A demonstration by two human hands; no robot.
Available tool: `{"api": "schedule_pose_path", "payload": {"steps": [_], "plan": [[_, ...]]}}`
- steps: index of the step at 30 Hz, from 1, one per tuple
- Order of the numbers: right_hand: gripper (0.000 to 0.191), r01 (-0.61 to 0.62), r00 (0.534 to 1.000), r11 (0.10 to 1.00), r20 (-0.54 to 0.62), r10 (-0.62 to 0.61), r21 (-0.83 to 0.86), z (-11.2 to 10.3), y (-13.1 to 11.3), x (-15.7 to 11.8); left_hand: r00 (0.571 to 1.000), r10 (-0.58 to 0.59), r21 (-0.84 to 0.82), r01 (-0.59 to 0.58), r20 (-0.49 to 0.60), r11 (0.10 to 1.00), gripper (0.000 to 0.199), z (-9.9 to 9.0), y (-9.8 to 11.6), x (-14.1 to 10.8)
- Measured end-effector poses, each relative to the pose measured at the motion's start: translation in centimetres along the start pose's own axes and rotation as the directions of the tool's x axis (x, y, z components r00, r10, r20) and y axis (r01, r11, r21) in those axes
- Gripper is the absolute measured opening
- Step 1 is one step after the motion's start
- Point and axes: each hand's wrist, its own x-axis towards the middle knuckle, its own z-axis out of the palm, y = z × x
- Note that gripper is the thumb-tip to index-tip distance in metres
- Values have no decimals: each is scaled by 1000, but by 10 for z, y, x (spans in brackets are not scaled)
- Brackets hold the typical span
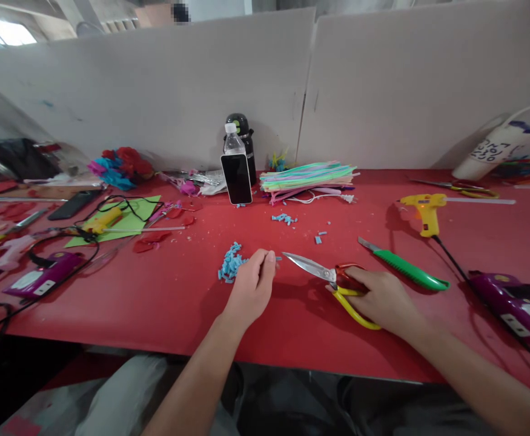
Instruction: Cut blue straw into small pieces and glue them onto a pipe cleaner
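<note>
My left hand (253, 283) is closed in a pinch, and a short bit of blue strip (278, 258) pokes out at its fingertips. Most of that strip is hidden by the fingers. Beside the hand lies a pile of small cut blue pieces (231, 261). My right hand (383, 297) grips a pair of scissors (314, 268) with one red and one yellow handle. The blades look closed, their tip pointing left, just short of the blue strip. Farther back are more blue pieces (284, 218) and a few loose ones (318, 240).
A green utility knife (410, 269), a yellow glue gun (426, 209) and a purple power strip (510, 303) lie right. Behind are a phone (237, 178) propped on bottles and bundled pipe cleaners (310, 177). Another glue gun (103, 221) and paper flowers (122, 166) are left.
</note>
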Motion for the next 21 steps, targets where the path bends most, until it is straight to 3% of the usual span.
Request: {"api": "schedule_pose_path", "payload": {"steps": [14, 21], "plan": [[36, -29, 1000, 996, 3, 29, 83, -2, -3, -1, 1000, 14, -4, -13, 27, 1000, 38, -1, 4, -1], [37, 14, 999, 995, -38, -11, 97, -1, -4, -1, 999, -5, -87, 2, -33, 996, 40, -3, 6, 0]]}}
